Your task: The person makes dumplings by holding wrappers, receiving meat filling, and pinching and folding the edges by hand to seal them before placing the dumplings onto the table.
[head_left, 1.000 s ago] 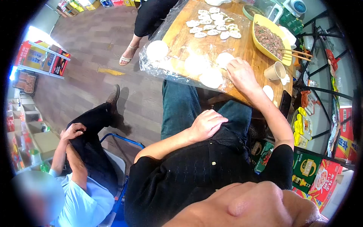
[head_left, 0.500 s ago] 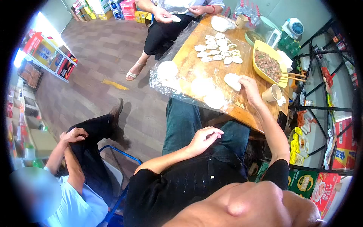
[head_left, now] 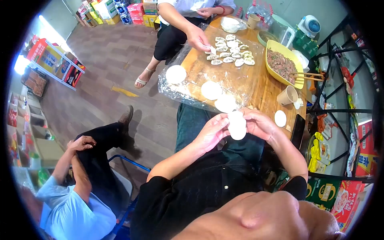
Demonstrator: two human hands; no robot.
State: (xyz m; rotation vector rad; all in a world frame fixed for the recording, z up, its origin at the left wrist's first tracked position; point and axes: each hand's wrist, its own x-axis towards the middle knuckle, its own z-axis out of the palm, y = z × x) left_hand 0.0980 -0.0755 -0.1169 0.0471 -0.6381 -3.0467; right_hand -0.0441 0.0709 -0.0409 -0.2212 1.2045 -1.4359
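- Dough wrapper (head_left: 237, 126), one, elongated: was held above your lap, near the table (head_left: 264, 95).
- Your left hand (head_left: 212, 131): fingers partly curled, pinched the wrapper's left edge.
- Your right hand (head_left: 260, 125): likewise curled, gripped its right edge.
- Round wrappers (head_left: 211, 90): three lay on plastic film (head_left: 170, 89).
- Dumplings (head_left: 229, 60): clustered farther back, beside a co-worker's hand (head_left: 197, 39).
- Yellow bowl (head_left: 299, 83): contained minced filling (head_left: 281, 64); chopsticks (head_left: 310, 75) crossed its rim.

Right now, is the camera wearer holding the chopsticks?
No, the left hand and right hand hold dough, while the chopsticks rest on the bowl.
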